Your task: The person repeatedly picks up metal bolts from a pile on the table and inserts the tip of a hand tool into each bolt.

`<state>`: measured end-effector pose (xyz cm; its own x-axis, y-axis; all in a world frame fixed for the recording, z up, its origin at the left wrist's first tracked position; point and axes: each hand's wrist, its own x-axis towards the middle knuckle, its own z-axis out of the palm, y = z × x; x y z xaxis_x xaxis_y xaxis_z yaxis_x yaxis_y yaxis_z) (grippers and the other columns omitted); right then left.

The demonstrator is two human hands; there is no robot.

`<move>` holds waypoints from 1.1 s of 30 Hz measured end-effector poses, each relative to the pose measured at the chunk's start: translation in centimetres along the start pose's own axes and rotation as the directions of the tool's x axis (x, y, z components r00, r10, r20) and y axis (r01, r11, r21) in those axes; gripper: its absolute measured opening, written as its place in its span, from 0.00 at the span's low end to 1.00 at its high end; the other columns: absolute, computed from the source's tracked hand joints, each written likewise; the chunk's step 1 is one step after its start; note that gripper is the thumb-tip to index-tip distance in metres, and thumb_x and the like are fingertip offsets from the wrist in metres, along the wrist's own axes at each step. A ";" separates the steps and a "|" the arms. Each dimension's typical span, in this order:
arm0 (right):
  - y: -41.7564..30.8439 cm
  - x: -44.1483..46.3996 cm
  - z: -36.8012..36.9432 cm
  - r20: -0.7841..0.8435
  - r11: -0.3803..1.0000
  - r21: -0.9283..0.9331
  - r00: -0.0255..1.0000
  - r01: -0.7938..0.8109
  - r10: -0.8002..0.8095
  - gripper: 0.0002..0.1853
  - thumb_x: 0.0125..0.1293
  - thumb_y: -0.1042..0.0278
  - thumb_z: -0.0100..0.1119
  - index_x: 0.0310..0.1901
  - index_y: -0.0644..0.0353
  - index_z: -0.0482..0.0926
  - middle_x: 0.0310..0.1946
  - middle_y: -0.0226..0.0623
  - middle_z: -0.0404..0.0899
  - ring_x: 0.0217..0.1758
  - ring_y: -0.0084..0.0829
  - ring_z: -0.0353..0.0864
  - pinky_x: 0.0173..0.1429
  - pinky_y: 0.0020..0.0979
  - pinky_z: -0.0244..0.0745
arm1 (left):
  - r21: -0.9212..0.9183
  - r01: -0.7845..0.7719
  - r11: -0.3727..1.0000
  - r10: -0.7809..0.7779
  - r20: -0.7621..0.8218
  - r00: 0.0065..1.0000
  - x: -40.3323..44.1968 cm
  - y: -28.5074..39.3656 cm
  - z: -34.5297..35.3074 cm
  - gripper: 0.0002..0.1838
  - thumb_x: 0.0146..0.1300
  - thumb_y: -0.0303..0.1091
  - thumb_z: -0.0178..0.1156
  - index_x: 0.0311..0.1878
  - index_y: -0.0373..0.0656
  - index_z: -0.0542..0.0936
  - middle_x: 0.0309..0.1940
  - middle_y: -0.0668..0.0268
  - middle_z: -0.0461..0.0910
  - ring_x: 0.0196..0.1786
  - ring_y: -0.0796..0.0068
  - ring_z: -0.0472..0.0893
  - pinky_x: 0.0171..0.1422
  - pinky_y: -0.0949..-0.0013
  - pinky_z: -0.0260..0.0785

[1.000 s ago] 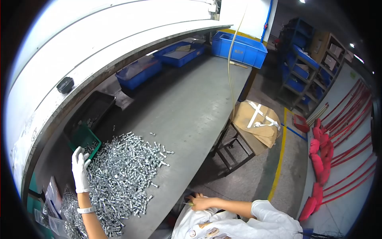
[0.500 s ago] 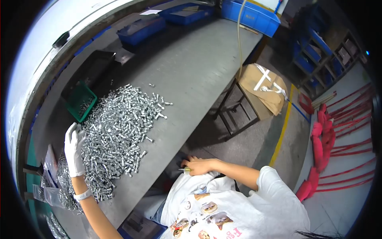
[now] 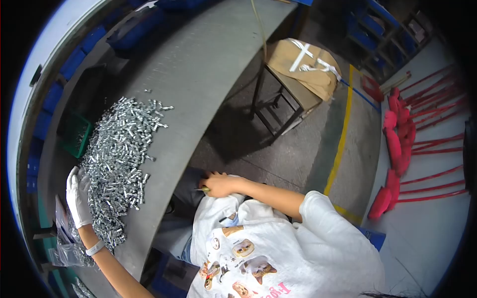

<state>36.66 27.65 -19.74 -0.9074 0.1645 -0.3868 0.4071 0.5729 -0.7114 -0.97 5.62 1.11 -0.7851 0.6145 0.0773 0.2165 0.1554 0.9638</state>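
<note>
On the bench's left side lies a big heap of small shiny metal fittings. My left hand, in a white glove, rests against the heap's left edge, its fingers extended and slightly bent. I see nothing held in it. Just beyond its fingertips stands a green bin with some small parts inside. My bare right hand lies at my lap, away from the bench, fingers curled around a thin tool with a yellow-green handle. Most of that tool is hidden by the hand.
The grey bench runs from lower left to the top. Clear plastic bags lie near my left wrist. A blue tray is at the back. To the right stands a stool bearing brown cardboard. Red-handled items line the far right.
My view has turned, so bench, heap and stool appear farther left and partly higher. Both hands keep about the same places relative to the heap and my lap.
</note>
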 end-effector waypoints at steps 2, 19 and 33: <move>-0.1 -0.1 0.1 -0.032 1.000 -0.007 0.999 -0.023 0.023 0.23 0.60 0.60 0.59 0.59 0.45 0.78 0.60 0.52 0.70 0.65 0.59 0.70 0.61 0.64 0.68 | -0.003 0.011 1.000 -0.011 0.000 1.000 -0.1 1.3 1.1 0.27 0.80 0.48 0.46 0.71 0.38 0.68 0.63 0.53 0.76 0.58 0.67 0.79 0.67 0.64 0.71; 1.1 -3.6 -0.7 -0.231 0.976 0.134 0.952 -0.173 0.201 0.29 0.61 0.64 0.58 0.65 0.58 0.70 0.62 0.53 0.65 0.70 0.58 0.61 0.65 0.79 0.54 | 0.213 -0.058 0.975 0.031 0.130 0.991 2.8 2.4 4.2 0.22 0.80 0.43 0.47 0.68 0.40 0.72 0.55 0.59 0.80 0.47 0.77 0.81 0.57 0.72 0.75; 3.6 -2.4 -4.1 0.184 0.993 -0.120 0.982 -0.010 0.032 0.33 0.61 0.50 0.53 0.66 0.60 0.70 0.61 0.65 0.68 0.67 0.64 0.63 0.72 0.54 0.59 | 0.006 -0.019 1.000 0.019 -0.017 1.000 -4.6 2.0 3.0 0.20 0.79 0.43 0.50 0.64 0.40 0.75 0.52 0.62 0.82 0.48 0.73 0.83 0.55 0.70 0.76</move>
<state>39.94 32.61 -18.99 -0.8592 0.0323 -0.5106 0.4005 0.6633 -0.6321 4.82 5.48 1.92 -0.7909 0.6038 0.1000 0.2345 0.1480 0.9608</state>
